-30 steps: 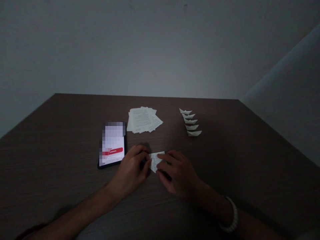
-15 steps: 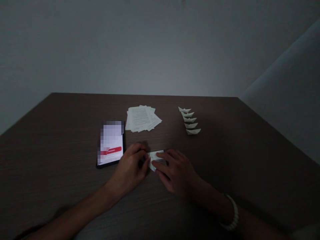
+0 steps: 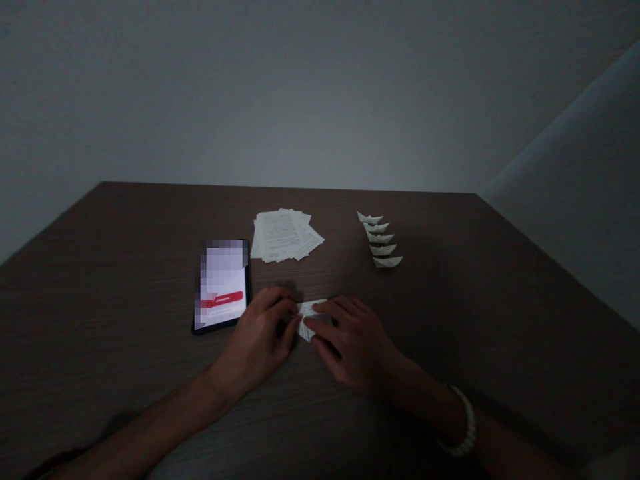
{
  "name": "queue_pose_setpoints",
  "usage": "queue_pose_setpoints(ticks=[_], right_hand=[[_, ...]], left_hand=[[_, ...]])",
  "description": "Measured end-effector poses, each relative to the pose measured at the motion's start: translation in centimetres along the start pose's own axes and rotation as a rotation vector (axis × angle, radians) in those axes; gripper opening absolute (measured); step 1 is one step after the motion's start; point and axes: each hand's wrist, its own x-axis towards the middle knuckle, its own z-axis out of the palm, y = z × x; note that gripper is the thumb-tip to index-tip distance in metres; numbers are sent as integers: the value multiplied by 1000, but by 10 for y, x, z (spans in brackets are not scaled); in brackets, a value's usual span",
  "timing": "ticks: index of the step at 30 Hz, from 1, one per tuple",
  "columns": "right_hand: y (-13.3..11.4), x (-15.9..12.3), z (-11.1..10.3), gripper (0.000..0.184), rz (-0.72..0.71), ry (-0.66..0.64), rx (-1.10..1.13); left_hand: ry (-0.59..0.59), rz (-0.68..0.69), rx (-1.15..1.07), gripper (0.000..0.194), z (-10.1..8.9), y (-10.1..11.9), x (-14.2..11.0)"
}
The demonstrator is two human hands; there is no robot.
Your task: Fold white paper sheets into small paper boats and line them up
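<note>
Head view, left hand [image 3: 265,327] pinched folded paper [image 3: 305,333], right hand [image 3: 357,343] touched it, grip unclear, paper boats [image 3: 384,251] stood toward surface's far edge [image 3: 320,193]

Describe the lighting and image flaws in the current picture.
Head view: dim overall, phone screen brightest; head view: that screen partly pixelated; head view: wall palest mid-frame, darker toward the corners; head view: print on the folded paper illegible.
</note>
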Motion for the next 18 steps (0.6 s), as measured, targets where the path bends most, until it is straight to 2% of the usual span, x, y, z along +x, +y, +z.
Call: queue_pose_setpoints(ticks=[9, 13, 18], right_hand=[[3, -2, 0, 31, -67, -3, -62], [10, -3, 0, 32, -185, -20, -153], [18, -5, -1, 23, -328, 9, -150]], left_hand=[[-17, 25, 1, 10, -1, 0, -2], [6, 38, -5, 10, 0, 0, -2], [-14, 33, 12, 11, 1, -1, -2]])
